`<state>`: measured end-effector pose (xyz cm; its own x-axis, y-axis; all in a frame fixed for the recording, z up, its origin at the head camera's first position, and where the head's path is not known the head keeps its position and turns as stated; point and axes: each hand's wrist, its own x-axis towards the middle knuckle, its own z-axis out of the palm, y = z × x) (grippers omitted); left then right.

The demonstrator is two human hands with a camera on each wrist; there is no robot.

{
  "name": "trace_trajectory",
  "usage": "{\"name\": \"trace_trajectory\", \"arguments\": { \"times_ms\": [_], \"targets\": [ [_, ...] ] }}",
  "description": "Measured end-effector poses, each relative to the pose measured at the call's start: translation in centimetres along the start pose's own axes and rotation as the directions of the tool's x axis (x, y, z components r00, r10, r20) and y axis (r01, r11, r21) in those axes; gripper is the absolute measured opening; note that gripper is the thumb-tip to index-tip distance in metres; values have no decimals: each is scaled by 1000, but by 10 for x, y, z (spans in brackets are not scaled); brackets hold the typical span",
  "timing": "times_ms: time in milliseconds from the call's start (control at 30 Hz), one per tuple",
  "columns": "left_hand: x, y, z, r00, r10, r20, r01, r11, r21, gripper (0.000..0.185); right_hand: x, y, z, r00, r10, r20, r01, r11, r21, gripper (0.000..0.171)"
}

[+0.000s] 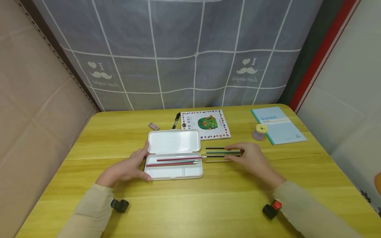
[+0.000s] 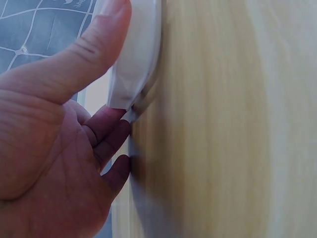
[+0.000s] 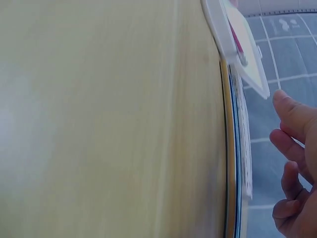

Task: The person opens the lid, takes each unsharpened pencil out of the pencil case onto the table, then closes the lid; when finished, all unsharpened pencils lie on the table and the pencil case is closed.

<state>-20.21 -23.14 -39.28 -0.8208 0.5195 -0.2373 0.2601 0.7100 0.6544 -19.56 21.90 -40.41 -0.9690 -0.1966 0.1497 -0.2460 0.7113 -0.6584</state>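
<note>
A white pencil case (image 1: 172, 174) lies with its lid raised back. My left hand (image 1: 128, 168) holds its left end, thumb at the front corner and fingers along the side; the left wrist view shows the thumb over the case wall (image 2: 131, 64). Several pencils (image 1: 178, 162) lie in the tray, and a red one (image 1: 178, 159) reaches the right rim. More pencils (image 1: 215, 156) lie in a row on the table to the right. Over these is my right hand (image 1: 251, 158), thumb and forefinger apart; in the right wrist view nothing shows between its fingers (image 3: 290, 144).
Behind the case are a pink eraser (image 1: 153, 126), a black pen (image 1: 176, 120) and a white booklet (image 1: 193, 124) with a green picture. Farther right stand a small yellow-topped jar (image 1: 260, 132) and a blue notebook (image 1: 282, 127). A grey curtain (image 1: 172, 76) hangs beyond the table.
</note>
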Motion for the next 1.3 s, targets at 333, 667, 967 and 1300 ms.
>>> {"name": "trace_trajectory", "arguments": {
  "times_ms": [333, 667, 967, 1300],
  "targets": [
    [-1, -3, 1, 1000, 8, -6, -8, 1000, -5, 138, 26, -35, 42, 982, -183, 45, 181, 982, 52, 29],
    [-1, -2, 1, 1000, -4, -1, 4, 1000, -17, 137, 38, -65, 69, 956, -248, 160, 262, 962, -78, 19],
    [-1, -2, 1, 1000, 5, -9, -5, 1000, -1, 137, 41, -74, 79, 949, -250, 191, 286, 938, -196, 13],
    [1, -6, 1, 1000, -12, -1, 12, 1000, -10, 138, 40, -76, 82, 963, -209, 170, 233, 964, -132, 10]
  ]
}}
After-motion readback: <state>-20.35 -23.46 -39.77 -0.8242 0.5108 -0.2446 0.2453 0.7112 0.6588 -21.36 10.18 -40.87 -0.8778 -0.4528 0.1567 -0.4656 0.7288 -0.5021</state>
